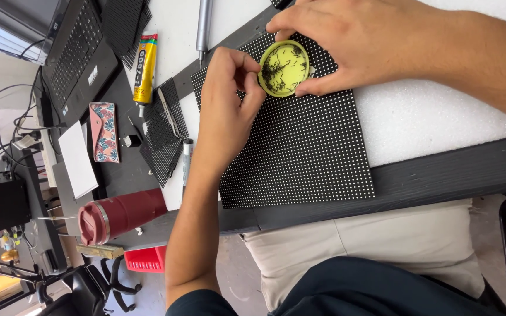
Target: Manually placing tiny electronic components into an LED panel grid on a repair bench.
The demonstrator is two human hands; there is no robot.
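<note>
yellow dish (284, 68) — small dark bits, both hands (229, 93)

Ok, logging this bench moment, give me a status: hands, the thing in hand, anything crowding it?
Left hand pinching at the dish rim. Right hand steadying the yellow-green dish of small dark parts on the dotted black panel. Metal tool lies close by.

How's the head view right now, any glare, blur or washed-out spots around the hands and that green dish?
Head view: green dish and both hands sharp, no motion blur; white foam sheet bright, nearly washed out; window corner at far left overexposed; edges slightly bent by wide lens.
</note>
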